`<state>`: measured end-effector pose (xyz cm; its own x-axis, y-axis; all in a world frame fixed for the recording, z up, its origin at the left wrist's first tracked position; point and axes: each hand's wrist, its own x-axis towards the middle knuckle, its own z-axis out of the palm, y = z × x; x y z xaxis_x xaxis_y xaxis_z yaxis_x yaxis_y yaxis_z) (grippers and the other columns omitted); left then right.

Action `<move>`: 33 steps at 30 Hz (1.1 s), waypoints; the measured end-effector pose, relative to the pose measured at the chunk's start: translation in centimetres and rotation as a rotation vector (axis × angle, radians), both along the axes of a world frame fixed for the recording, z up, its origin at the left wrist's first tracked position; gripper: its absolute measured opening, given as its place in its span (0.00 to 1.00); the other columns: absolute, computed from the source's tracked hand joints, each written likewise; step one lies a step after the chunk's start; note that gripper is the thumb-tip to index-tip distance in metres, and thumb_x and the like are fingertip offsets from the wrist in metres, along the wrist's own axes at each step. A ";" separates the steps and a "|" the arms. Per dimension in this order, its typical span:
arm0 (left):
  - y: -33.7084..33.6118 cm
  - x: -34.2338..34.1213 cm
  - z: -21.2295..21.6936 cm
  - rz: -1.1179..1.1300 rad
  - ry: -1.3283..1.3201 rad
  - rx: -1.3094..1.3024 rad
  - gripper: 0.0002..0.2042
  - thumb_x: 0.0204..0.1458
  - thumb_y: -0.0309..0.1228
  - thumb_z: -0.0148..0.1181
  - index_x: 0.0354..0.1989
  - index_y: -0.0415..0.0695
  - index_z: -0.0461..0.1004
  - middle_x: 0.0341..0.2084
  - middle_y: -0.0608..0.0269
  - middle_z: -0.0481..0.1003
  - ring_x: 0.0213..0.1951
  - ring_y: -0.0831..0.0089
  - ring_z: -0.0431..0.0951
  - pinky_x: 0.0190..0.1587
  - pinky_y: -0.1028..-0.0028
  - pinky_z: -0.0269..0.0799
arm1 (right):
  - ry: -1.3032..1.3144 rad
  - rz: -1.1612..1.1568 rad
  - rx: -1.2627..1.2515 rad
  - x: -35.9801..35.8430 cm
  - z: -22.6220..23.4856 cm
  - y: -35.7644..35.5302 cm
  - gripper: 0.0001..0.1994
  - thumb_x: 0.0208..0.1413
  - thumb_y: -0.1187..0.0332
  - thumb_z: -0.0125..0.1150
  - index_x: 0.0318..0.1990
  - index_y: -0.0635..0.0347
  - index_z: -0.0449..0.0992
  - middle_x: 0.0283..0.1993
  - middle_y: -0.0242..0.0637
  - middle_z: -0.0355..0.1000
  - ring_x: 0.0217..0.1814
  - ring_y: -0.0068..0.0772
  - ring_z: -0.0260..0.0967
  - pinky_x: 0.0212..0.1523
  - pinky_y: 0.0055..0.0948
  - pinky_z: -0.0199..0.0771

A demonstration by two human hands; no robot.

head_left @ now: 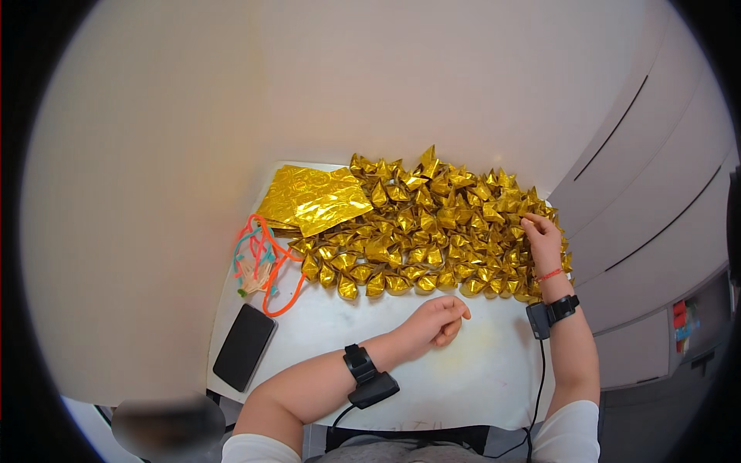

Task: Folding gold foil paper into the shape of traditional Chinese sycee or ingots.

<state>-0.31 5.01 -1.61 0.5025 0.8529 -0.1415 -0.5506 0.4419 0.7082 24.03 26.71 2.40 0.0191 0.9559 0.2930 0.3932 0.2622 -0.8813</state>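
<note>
Many folded gold foil paper ingots (pixel 424 224) stand packed in rows over the far side of the white table. My right hand (pixel 544 239) reaches to the right end of these rows, its thumb and fingers pinched at one of the ingots. Part of that ingot is hidden by the fingers. My left hand (pixel 434 324) rests over the table in front of the nearest row, fingers curled together, with nothing visible in them. A stack of flat gold foil sheets (pixel 316 197) lies at the far left, beside the ingots.
Orange, pink and teal cords (pixel 270 266) lie tangled at the table's left edge. Nearer me is a black phone (pixel 245 347). A wall backs the white table (pixel 494 370), and drawers (pixel 648 224) stand to the right. Cables hang from both wrist devices (pixel 540 319).
</note>
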 end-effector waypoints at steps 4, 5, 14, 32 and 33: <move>0.7 -0.6 -0.5 0.009 -0.258 -0.088 0.12 0.73 0.35 0.44 0.43 0.42 0.71 0.19 0.70 0.65 0.17 0.81 0.60 0.21 0.78 0.55 | -0.178 -0.050 0.176 -1.6 1.9 -0.6 0.08 0.56 0.70 0.71 0.40 0.63 0.83 0.27 0.24 0.64 0.29 0.17 0.58 0.31 0.23 0.62; 0.9 -0.6 -0.8 -0.001 -0.322 -0.095 0.13 0.73 0.36 0.43 0.43 0.42 0.71 0.20 0.70 0.65 0.17 0.80 0.60 0.22 0.78 0.55 | -0.217 0.005 0.261 -2.7 2.4 -1.0 0.07 0.55 0.70 0.71 0.39 0.62 0.83 0.27 0.27 0.66 0.29 0.20 0.60 0.31 0.25 0.63; 1.6 -0.5 -1.3 -0.013 -0.353 -0.286 0.10 0.71 0.36 0.48 0.41 0.43 0.70 0.21 0.68 0.69 0.22 0.75 0.67 0.27 0.73 0.62 | -0.485 0.758 0.573 -19.0 4.2 -4.9 0.04 0.51 0.69 0.71 0.32 0.58 0.82 0.34 0.37 0.72 0.44 0.44 0.69 0.49 0.39 0.72; 2.1 -0.5 -1.5 -0.069 -0.303 -0.318 0.11 0.71 0.35 0.49 0.41 0.41 0.73 0.25 0.67 0.71 0.28 0.74 0.69 0.35 0.72 0.66 | -0.819 0.868 1.088 -28.7 2.5 -2.3 0.03 0.44 0.70 0.63 0.22 0.54 0.79 0.32 0.29 0.72 0.46 0.33 0.69 0.49 0.33 0.70; 2.1 -0.6 -1.4 -0.069 -0.295 -0.320 0.11 0.71 0.35 0.49 0.42 0.40 0.73 0.25 0.67 0.71 0.28 0.74 0.69 0.35 0.72 0.66 | -0.820 0.868 1.088 -28.8 2.4 -2.1 0.03 0.44 0.70 0.63 0.22 0.54 0.79 0.32 0.29 0.72 0.46 0.33 0.69 0.49 0.33 0.70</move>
